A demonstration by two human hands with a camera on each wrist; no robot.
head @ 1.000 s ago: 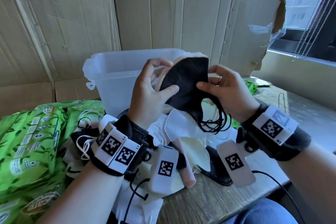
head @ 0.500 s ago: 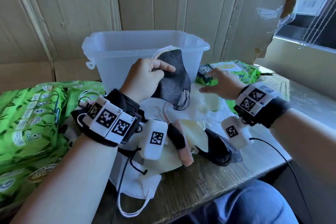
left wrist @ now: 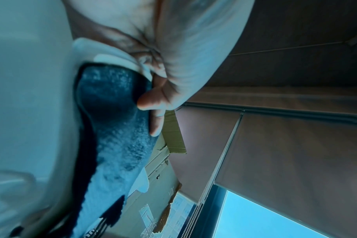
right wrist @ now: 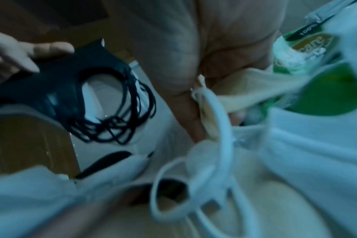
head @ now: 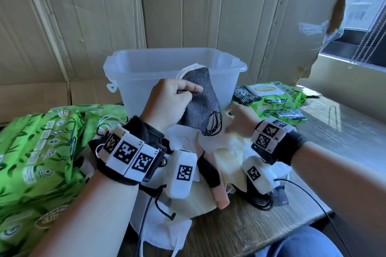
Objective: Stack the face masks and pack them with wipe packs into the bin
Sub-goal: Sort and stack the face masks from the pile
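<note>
My left hand (head: 177, 98) grips a stack of face masks (head: 200, 102), dark grey in front and white and cream behind, upright before the clear plastic bin (head: 146, 81). Its black ear loops (right wrist: 116, 112) hang down. The left wrist view shows my fingertips (left wrist: 151, 103) curled on the grey mask (left wrist: 112, 128). My right hand (head: 240, 123) is down on the loose mask pile and pinches the edge of a cream mask (right wrist: 245, 95), also seen as the cream mask (head: 225, 150). Green wipe packs lie left (head: 41, 152) and right (head: 269, 98) of the bin.
White (head: 181, 223), pink (head: 221, 194) and black (head: 259, 196) masks lie heaped on the wooden table (head: 261, 225) between my wrists. Cardboard sheets (head: 188, 6) stand behind the bin. A window sill runs at the right. The bin's inside looks bare from here.
My right hand has let go of the held stack and dropped onto the pile. My left hand has lowered the stack to the front of the bin.
</note>
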